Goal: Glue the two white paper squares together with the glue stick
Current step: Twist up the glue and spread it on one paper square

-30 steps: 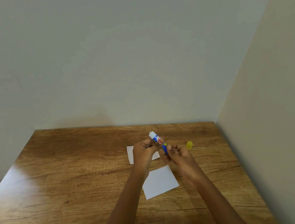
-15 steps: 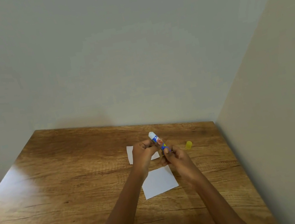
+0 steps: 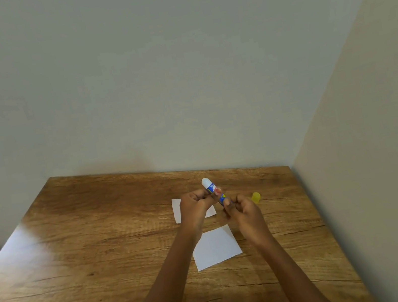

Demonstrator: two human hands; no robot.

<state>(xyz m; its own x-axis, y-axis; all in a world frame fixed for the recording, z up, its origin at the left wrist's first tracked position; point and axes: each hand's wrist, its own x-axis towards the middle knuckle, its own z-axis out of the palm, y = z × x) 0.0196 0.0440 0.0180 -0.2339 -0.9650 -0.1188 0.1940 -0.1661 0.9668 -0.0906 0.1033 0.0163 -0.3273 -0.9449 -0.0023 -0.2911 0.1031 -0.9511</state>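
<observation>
The blue glue stick (image 3: 212, 188) is held tilted above the table, its bare white tip pointing up and away. My left hand (image 3: 196, 208) grips its middle. My right hand (image 3: 243, 212) pinches its lower end. The yellow cap (image 3: 256, 197) lies on the wood just right of my right hand. One white paper square (image 3: 216, 247) lies flat below my hands. The second white square (image 3: 177, 210) lies farther back, mostly hidden by my left hand.
The wooden table (image 3: 90, 250) sits in a corner, with a wall (image 3: 179, 74) behind it and another wall (image 3: 382, 171) along its right edge. Its left edge drops off to the floor.
Both hands have kept their hold on the glue stick. My right hand has shifted slightly at the stick's lower end. The papers and the cap have not moved.
</observation>
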